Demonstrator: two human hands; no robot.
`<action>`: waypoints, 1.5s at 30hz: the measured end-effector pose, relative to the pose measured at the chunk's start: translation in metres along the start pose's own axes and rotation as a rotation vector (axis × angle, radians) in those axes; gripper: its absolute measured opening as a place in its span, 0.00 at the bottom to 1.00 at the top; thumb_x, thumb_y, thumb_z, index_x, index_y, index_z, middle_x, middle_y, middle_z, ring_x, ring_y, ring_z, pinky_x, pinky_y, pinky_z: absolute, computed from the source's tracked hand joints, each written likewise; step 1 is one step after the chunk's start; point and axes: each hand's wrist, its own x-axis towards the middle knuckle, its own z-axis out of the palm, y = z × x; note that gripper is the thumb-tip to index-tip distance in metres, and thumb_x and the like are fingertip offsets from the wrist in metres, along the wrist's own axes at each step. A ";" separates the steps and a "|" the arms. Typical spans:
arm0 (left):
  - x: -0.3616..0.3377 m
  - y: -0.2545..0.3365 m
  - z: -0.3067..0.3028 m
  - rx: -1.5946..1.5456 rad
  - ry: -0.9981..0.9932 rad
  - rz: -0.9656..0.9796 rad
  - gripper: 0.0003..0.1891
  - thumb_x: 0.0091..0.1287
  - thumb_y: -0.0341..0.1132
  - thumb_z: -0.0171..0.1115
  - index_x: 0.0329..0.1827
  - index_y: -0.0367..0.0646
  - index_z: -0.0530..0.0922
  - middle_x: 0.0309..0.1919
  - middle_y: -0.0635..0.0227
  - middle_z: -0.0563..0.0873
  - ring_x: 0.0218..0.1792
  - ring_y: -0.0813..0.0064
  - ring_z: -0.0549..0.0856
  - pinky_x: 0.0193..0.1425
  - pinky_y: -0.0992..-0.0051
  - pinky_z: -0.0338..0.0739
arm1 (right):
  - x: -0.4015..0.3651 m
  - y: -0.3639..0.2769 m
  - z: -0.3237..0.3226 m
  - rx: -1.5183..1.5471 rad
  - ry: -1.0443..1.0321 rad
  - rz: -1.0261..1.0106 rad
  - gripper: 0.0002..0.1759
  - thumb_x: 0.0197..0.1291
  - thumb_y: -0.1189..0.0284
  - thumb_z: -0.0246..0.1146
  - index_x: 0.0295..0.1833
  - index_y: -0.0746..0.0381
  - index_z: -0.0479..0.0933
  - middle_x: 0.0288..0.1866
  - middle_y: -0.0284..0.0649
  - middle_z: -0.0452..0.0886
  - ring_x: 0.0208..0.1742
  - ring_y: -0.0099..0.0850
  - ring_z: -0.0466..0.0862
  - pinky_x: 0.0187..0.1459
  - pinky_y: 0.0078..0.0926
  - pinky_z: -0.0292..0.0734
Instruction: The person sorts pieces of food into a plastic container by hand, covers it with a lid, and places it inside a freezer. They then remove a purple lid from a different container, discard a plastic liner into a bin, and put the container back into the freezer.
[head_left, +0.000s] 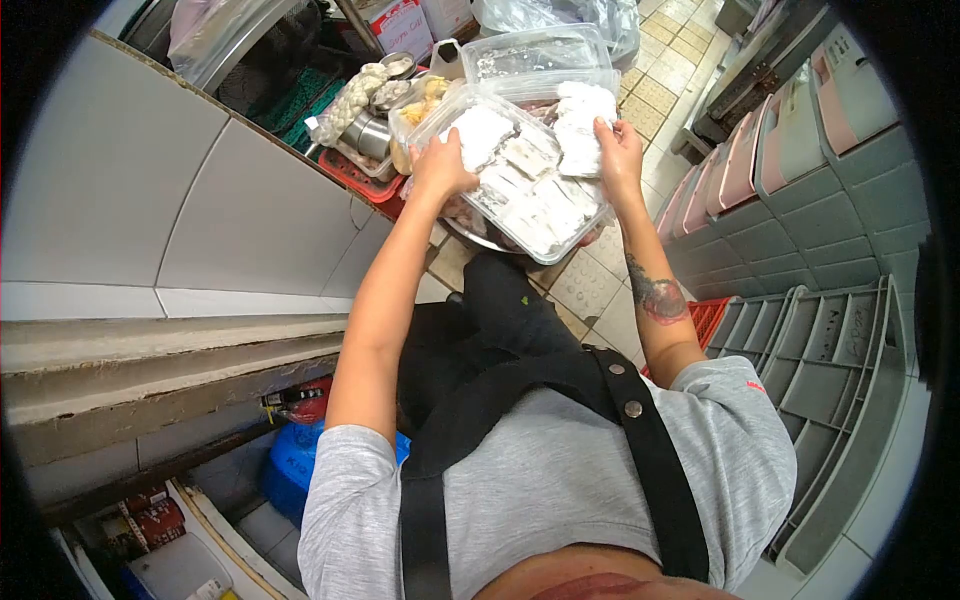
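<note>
My left hand (443,165) is closed on the left edge of a clear plastic container (548,256), its thumb over the rim. The container sits tilted over a basin, and several flat white pieces (525,205) with a powdery look lie inside it. At the container's right side, my right hand (621,158) pinches another flat white piece (585,130), thumb on its upper face. This piece overlaps the container's edge in this view; the fingers beneath it are hidden. Just behind stands a second clear plastic container (535,55).
To the left, a red tray (358,180) bears a metal cup (367,135) and a bag of pale round items (350,103). Pink-and-grey bins (790,140) line the right wall. A grey plastic crate (830,400) stands at lower right, a blue container (292,465) at lower left.
</note>
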 end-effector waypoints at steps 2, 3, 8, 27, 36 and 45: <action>0.005 -0.002 0.000 -0.012 -0.002 0.038 0.46 0.39 0.48 0.71 0.67 0.46 0.66 0.53 0.47 0.76 0.56 0.50 0.76 0.68 0.47 0.56 | 0.001 -0.001 0.001 -0.020 0.008 0.005 0.17 0.62 0.66 0.63 0.46 0.71 0.74 0.38 0.42 0.81 0.37 0.25 0.77 0.40 0.22 0.72; 0.008 -0.004 -0.001 -0.017 -0.002 0.058 0.48 0.38 0.50 0.71 0.68 0.47 0.66 0.54 0.47 0.77 0.56 0.50 0.77 0.67 0.46 0.57 | 0.002 -0.001 0.002 -0.058 0.014 0.003 0.18 0.61 0.66 0.63 0.47 0.71 0.74 0.38 0.43 0.81 0.37 0.25 0.78 0.41 0.22 0.72; 0.012 -0.016 -0.001 -0.144 0.064 0.190 0.46 0.39 0.47 0.71 0.67 0.45 0.67 0.56 0.49 0.75 0.58 0.52 0.75 0.67 0.48 0.58 | 0.007 0.009 0.000 -0.147 0.018 -0.027 0.21 0.60 0.63 0.64 0.47 0.72 0.74 0.39 0.45 0.81 0.38 0.28 0.79 0.43 0.24 0.73; 0.029 -0.009 -0.014 0.022 -0.227 0.086 0.46 0.42 0.46 0.77 0.66 0.45 0.64 0.59 0.62 0.77 0.60 0.61 0.76 0.67 0.43 0.57 | 0.015 0.023 -0.003 -0.211 0.032 -0.098 0.24 0.59 0.61 0.64 0.48 0.72 0.74 0.39 0.48 0.82 0.39 0.30 0.80 0.42 0.28 0.74; 0.010 -0.018 -0.013 -0.041 -0.155 0.220 0.50 0.36 0.57 0.71 0.68 0.51 0.67 0.63 0.64 0.74 0.64 0.64 0.73 0.67 0.42 0.50 | 0.011 0.013 0.004 -0.204 0.012 -0.072 0.23 0.59 0.61 0.65 0.47 0.71 0.75 0.37 0.45 0.82 0.37 0.28 0.78 0.41 0.26 0.73; 0.016 -0.022 -0.006 -0.209 -0.242 0.162 0.35 0.62 0.62 0.52 0.69 0.52 0.68 0.68 0.65 0.70 0.69 0.66 0.67 0.70 0.42 0.40 | 0.009 0.008 0.005 -0.167 -0.003 -0.049 0.22 0.59 0.63 0.65 0.48 0.72 0.75 0.38 0.44 0.82 0.37 0.27 0.79 0.41 0.25 0.74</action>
